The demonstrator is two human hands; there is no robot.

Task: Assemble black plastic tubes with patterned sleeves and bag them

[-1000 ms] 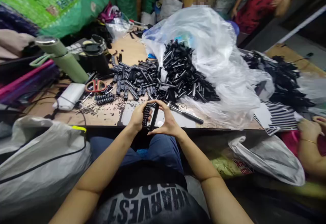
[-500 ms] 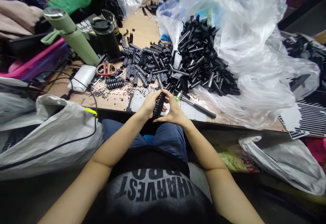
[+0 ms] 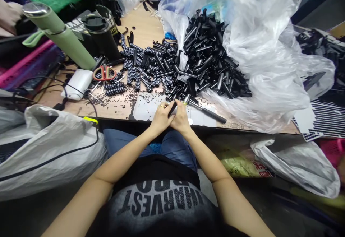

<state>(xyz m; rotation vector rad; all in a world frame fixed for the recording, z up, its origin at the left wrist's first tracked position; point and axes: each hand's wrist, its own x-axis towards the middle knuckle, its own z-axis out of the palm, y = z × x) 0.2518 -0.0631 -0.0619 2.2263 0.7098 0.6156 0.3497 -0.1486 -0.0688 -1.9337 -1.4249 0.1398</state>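
Note:
My left hand [image 3: 161, 117] is closed around a black plastic tube [image 3: 172, 109] at the table's front edge. My right hand [image 3: 181, 117] meets it from the other side, its fingers closed against the same tube; most of the tube is hidden by the hands. Just beyond them lies a white sheet [image 3: 142, 107] sprinkled with tiny dark bits. A black-handled tool [image 3: 212, 115] with a metal shaft rests to the right of my right hand. Behind it rises a heap of similar black tubes [image 3: 205, 57]. Several tubes covered with rows of pale dots [image 3: 144, 73] lie to the left of that heap.
A large clear plastic bag [image 3: 264, 50] spreads over the right side. At left are red-handled scissors [image 3: 104, 73], a white box-like device [image 3: 78, 84] with cables, a black tumbler [image 3: 101, 36] and a leaning green bottle [image 3: 61, 37]. A white sack [image 3: 64, 140] hangs beside the table.
My hands have come together and turned the tube, so its dotted side no longer shows. The right-hand fingers, spread around it before, are now closed. The camera view has shifted slightly.

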